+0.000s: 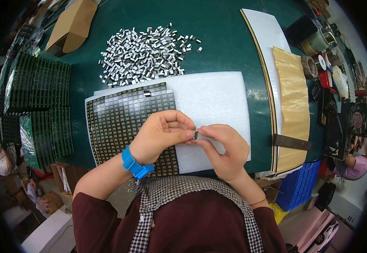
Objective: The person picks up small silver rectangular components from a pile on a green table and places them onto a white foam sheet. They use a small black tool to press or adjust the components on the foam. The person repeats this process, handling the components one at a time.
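Over the white foam sheet (213, 92), my two hands meet at a small dark block with light edges (195, 135). My left hand (160, 133), with a blue strap on its wrist, pinches it from the left between thumb and forefinger. From the other side my right hand (225, 147) grips it with thumb and fingertips, which partly cover it. Left of the hands lies a dark sheet of square yellowish labels (118, 122) in rows. One black-and-white block (147, 93) sits alone near that sheet's far edge. Beyond the foam spreads a pile of similar blocks (143, 55).
Green circuit boards (40, 84) stand in racked rows at the left. A cardboard box (72, 27) is at the far left. White board (267, 29) and brown paper (291, 97) lie on the right, with a dark bar (292, 142) across them. Tools crowd the far right.
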Available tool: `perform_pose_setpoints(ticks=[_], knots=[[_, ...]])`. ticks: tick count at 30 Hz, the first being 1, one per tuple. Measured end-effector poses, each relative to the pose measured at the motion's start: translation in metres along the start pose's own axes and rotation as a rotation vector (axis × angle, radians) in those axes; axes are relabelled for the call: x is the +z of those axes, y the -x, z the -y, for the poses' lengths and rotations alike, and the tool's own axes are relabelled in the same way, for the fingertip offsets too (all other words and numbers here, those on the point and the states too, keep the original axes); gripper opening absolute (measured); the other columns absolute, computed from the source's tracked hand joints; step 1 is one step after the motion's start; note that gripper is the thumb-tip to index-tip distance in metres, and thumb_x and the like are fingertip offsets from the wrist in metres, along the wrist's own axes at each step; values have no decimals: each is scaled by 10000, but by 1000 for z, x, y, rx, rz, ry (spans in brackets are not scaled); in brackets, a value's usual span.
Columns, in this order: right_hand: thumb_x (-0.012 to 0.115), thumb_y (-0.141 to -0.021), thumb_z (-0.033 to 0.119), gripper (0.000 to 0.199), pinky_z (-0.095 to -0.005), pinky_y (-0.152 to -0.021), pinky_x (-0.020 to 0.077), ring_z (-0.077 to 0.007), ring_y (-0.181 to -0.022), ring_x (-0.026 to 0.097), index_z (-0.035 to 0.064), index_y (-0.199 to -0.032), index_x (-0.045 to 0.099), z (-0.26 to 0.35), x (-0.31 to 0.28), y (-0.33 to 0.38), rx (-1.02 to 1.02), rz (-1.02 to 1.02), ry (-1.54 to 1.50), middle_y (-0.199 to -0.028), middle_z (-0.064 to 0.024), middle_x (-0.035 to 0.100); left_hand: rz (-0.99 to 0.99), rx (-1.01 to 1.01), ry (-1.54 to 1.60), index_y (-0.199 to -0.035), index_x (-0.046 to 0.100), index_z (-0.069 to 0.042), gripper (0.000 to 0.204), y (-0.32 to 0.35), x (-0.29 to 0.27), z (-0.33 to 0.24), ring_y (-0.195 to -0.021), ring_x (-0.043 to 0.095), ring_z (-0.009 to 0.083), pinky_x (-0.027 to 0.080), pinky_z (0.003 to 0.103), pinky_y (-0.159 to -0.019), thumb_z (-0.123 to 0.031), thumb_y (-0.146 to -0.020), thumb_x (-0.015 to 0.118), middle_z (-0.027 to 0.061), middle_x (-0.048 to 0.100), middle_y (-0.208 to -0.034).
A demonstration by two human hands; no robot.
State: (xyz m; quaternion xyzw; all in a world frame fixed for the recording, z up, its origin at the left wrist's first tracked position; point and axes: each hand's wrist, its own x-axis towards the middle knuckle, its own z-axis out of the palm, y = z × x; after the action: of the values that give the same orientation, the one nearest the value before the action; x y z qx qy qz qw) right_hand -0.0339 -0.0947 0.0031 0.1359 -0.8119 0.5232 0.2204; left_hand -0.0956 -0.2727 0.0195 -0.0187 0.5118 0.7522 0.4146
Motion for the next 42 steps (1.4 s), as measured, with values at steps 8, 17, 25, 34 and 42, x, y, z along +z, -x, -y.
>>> perform_pose_setpoints(ticks=[8, 17, 25, 34, 42], knots=[[697, -704, -33, 320, -308, -594, 529, -246, -749, 643, -20, -1017, 638, 0, 2, 1, -216, 121, 236, -828, -114, 646, -91, 61, -477, -947, 597, 37, 159, 7, 17, -10, -821, 634, 102, 520, 216, -741, 42, -789, 610, 66, 643, -889], [643, -823, -17, 178, -280, -718, 520, -193, -821, 651, -36, -1000, 643, -4, -10, 1, 531, 75, -516, -957, -129, 639, -225, 481, -1008, -1030, 611, 19, 264, 2, -3, -23, -902, 644, 194, 520, 290, -797, 61, -773, 569, 126, 656, -967], [612, -867, -3, 136, -275, -764, 521, -177, -855, 643, -52, -993, 631, -10, -10, 1, 737, 37, -763, -992, -104, 614, -652, 476, -1591, -1155, 550, -35, 412, -6, -35, -30, -873, 583, 280, 469, 369, -787, -40, -761, 671, 135, 582, -918], [619, -854, 18, 110, -239, -704, 486, -151, -802, 638, -28, -952, 633, -3, -7, -5, 794, 56, -776, -930, -91, 644, -610, 662, -1522, -1146, 553, -37, 405, -15, -35, -21, -764, 582, 221, 482, 329, -697, 35, -758, 646, 102, 590, -876], [628, -870, 27, 138, -260, -740, 506, -137, -810, 626, -42, -990, 626, -8, -9, -3, 778, 94, -822, -924, -76, 637, -386, 914, -1353, -1065, 600, -19, 335, -2, -11, -28, -807, 626, 265, 513, 331, -695, 64, -742, 636, 123, 626, -939]])
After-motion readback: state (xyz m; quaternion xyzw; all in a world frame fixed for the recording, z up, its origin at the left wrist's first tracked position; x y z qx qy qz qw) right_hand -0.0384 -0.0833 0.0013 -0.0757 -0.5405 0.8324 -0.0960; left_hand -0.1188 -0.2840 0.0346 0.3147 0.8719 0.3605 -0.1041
